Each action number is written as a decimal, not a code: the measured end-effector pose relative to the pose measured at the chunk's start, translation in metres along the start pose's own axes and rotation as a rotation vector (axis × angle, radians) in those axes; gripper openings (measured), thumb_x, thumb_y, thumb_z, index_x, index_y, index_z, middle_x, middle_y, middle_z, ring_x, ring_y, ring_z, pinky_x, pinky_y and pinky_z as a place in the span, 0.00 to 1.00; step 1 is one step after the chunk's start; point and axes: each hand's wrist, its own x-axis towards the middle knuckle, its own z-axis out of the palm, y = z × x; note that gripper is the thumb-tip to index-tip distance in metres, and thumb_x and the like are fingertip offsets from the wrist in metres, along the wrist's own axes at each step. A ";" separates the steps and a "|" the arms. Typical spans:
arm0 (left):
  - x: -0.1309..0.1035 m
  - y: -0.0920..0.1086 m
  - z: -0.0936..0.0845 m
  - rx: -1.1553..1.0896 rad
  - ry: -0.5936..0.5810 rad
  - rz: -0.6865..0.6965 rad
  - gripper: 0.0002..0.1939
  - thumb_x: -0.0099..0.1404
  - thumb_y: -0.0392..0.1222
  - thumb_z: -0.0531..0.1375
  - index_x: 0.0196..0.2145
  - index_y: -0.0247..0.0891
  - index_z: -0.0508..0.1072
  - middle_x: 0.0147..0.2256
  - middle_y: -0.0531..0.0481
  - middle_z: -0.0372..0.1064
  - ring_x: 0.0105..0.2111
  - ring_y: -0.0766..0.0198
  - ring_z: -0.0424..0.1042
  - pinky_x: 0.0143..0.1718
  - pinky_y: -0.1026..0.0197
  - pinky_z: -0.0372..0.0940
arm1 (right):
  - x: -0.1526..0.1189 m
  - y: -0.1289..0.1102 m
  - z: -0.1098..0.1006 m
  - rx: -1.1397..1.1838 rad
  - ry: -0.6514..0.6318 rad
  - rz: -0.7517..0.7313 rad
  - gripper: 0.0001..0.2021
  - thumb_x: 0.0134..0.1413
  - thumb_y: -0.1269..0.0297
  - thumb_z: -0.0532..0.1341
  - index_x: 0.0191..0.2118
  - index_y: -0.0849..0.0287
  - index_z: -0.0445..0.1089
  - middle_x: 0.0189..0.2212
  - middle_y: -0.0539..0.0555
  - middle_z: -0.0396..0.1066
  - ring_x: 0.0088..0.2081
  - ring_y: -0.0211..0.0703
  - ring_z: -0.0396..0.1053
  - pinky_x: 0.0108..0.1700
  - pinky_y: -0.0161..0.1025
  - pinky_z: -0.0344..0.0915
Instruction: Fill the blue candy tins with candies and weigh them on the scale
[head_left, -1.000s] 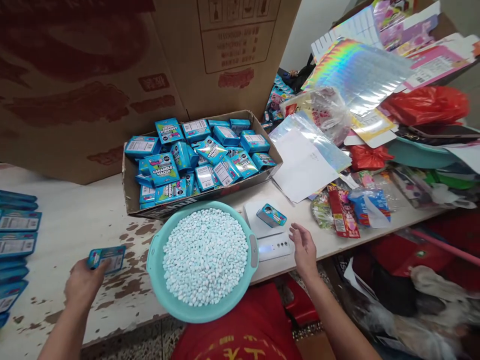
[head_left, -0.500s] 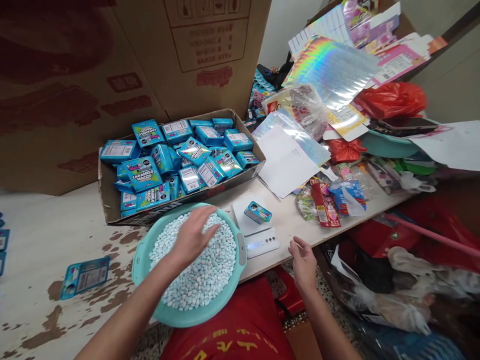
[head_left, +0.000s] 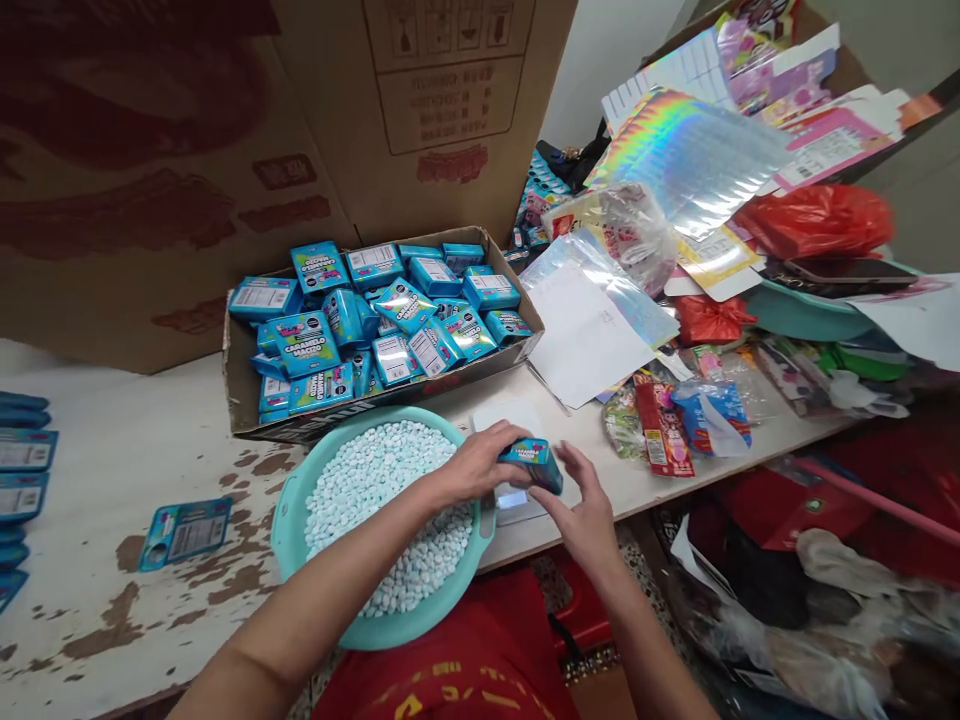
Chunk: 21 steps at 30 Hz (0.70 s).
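Note:
My left hand point(head_left: 484, 464) grips a small blue candy packet point(head_left: 537, 460) by its left side, raised above the white scale point(head_left: 517, 505). Close by on the packet's right is my right hand point(head_left: 587, 508), thumb and fingers spread around that end; whether the thumb touches it I cannot tell. Under my left forearm sits a turquoise basin point(head_left: 289, 510) full of small pale-blue candies point(head_left: 375, 460). The scale is partly hidden by my hands and the packet.
Behind the basin stands an open carton point(head_left: 390, 395) heaped with filled blue packets. A flat blue packet point(head_left: 187, 532) lies on the stained table at left, near stacked packets point(head_left: 22, 450). White paper point(head_left: 589, 335), wrappers point(head_left: 664, 425) and red bags point(head_left: 817, 220) crowd the right.
My left hand has moved right from the candies in the basin and taken hold of the packet, lifting it off the scale. My right hand has come in beside it. The view has shifted slightly.

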 end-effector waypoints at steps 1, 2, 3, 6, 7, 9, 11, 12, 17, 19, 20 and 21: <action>-0.015 0.004 -0.002 -0.197 0.057 -0.033 0.22 0.54 0.48 0.64 0.47 0.43 0.70 0.44 0.49 0.67 0.44 0.58 0.66 0.47 0.58 0.59 | 0.001 -0.016 0.000 0.000 -0.115 -0.005 0.23 0.45 0.55 0.65 0.47 0.57 0.66 0.44 0.56 0.71 0.45 0.49 0.68 0.47 0.44 0.65; -0.031 0.007 -0.003 -0.408 0.137 -0.081 0.23 0.54 0.50 0.64 0.47 0.43 0.70 0.44 0.48 0.68 0.44 0.58 0.66 0.47 0.58 0.60 | 0.000 -0.032 0.002 0.001 -0.215 -0.007 0.19 0.47 0.55 0.65 0.44 0.58 0.68 0.39 0.54 0.73 0.40 0.47 0.70 0.43 0.42 0.66; -0.045 0.009 -0.004 -0.623 0.237 -0.138 0.24 0.55 0.53 0.62 0.48 0.42 0.70 0.43 0.47 0.69 0.44 0.57 0.67 0.46 0.58 0.60 | -0.003 -0.046 0.004 -0.001 -0.281 -0.013 0.17 0.48 0.55 0.64 0.43 0.58 0.69 0.35 0.53 0.73 0.37 0.45 0.70 0.40 0.40 0.67; -0.080 0.009 -0.004 -1.129 0.517 -0.309 0.27 0.59 0.60 0.56 0.44 0.35 0.73 0.39 0.43 0.72 0.40 0.57 0.70 0.43 0.57 0.63 | -0.019 -0.072 0.021 -0.009 -0.363 -0.010 0.16 0.49 0.55 0.63 0.42 0.58 0.69 0.35 0.53 0.73 0.35 0.45 0.70 0.38 0.39 0.66; -0.088 0.007 -0.003 -1.223 0.582 -0.372 0.26 0.59 0.60 0.55 0.40 0.32 0.75 0.36 0.42 0.72 0.38 0.58 0.71 0.41 0.58 0.64 | -0.025 -0.075 0.028 -0.011 -0.386 0.011 0.17 0.48 0.54 0.63 0.42 0.59 0.69 0.35 0.54 0.73 0.35 0.45 0.70 0.37 0.39 0.66; -0.099 0.000 -0.002 -1.349 0.659 -0.512 0.23 0.60 0.57 0.57 0.33 0.30 0.76 0.31 0.42 0.73 0.32 0.61 0.71 0.36 0.60 0.66 | -0.036 -0.074 0.042 0.007 -0.455 0.079 0.17 0.47 0.53 0.64 0.40 0.59 0.70 0.33 0.54 0.74 0.33 0.45 0.70 0.35 0.39 0.66; -0.106 -0.007 0.000 -1.422 0.702 -0.601 0.19 0.61 0.52 0.57 0.30 0.30 0.76 0.29 0.43 0.73 0.29 0.63 0.71 0.33 0.62 0.66 | -0.044 -0.068 0.051 0.061 -0.538 0.164 0.17 0.45 0.52 0.65 0.37 0.59 0.70 0.32 0.54 0.74 0.32 0.45 0.70 0.35 0.39 0.67; -0.109 -0.010 0.002 -1.450 0.709 -0.624 0.18 0.62 0.50 0.57 0.30 0.30 0.76 0.29 0.43 0.73 0.28 0.64 0.72 0.32 0.63 0.66 | -0.046 -0.065 0.053 0.091 -0.563 0.203 0.17 0.45 0.51 0.65 0.36 0.59 0.70 0.31 0.53 0.74 0.32 0.45 0.70 0.35 0.39 0.67; -0.117 -0.015 0.009 -1.509 0.702 -0.721 0.14 0.61 0.47 0.58 0.30 0.32 0.75 0.30 0.45 0.72 0.26 0.66 0.70 0.29 0.64 0.66 | -0.051 -0.053 0.052 0.177 -0.571 0.321 0.18 0.41 0.52 0.67 0.36 0.59 0.70 0.31 0.54 0.75 0.33 0.46 0.70 0.36 0.40 0.68; -0.117 -0.015 0.012 -1.481 0.701 -0.727 0.13 0.59 0.47 0.59 0.31 0.32 0.74 0.30 0.46 0.71 0.26 0.67 0.69 0.29 0.64 0.65 | -0.052 -0.050 0.050 0.221 -0.568 0.363 0.20 0.37 0.53 0.70 0.36 0.59 0.69 0.32 0.54 0.75 0.34 0.47 0.71 0.36 0.41 0.68; -0.117 -0.014 0.013 -1.443 0.712 -0.712 0.12 0.58 0.46 0.60 0.31 0.33 0.74 0.29 0.47 0.70 0.26 0.67 0.69 0.29 0.65 0.64 | -0.053 -0.049 0.050 0.248 -0.572 0.386 0.22 0.34 0.54 0.71 0.37 0.58 0.69 0.33 0.54 0.75 0.35 0.47 0.71 0.37 0.42 0.69; -0.116 -0.014 0.015 -1.390 0.724 -0.695 0.11 0.57 0.45 0.61 0.31 0.33 0.74 0.28 0.48 0.69 0.26 0.68 0.68 0.29 0.66 0.63 | -0.053 -0.048 0.049 0.284 -0.588 0.407 0.23 0.33 0.55 0.72 0.38 0.58 0.69 0.34 0.54 0.75 0.36 0.48 0.71 0.37 0.42 0.69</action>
